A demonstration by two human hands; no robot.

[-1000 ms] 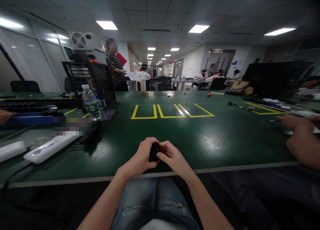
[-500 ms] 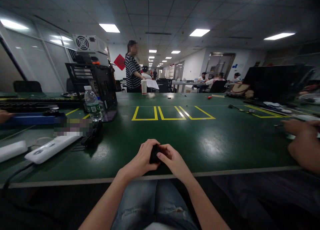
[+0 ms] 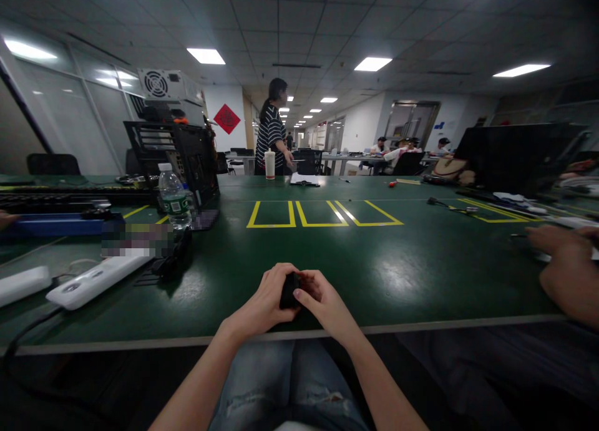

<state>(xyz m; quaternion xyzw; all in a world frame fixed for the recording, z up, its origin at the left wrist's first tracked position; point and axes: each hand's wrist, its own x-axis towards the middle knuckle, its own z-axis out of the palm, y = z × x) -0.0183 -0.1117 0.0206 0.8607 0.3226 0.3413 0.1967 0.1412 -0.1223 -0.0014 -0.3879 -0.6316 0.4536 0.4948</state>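
My left hand (image 3: pixel 264 297) and my right hand (image 3: pixel 322 300) meet over the near edge of the green table (image 3: pixel 421 269), both curled round a small black object (image 3: pixel 289 290) held between them. Only a dark sliver of it shows between the fingers, so I cannot make out what it is. Both wrists rest near the table's front edge, above my jeans.
A white power strip (image 3: pixel 96 275) and black cables lie at the left, with a water bottle (image 3: pixel 174 197) and a black computer case (image 3: pixel 187 159) behind. Yellow taped boxes (image 3: pixel 322 214) mark the middle. A co-worker's hands (image 3: pixel 566 262) work at the right. A person in a striped shirt (image 3: pixel 272 135) stands at the far side.
My hands have stayed together on the black object. The person in the striped shirt has walked right along the far edge and set down a clipboard.
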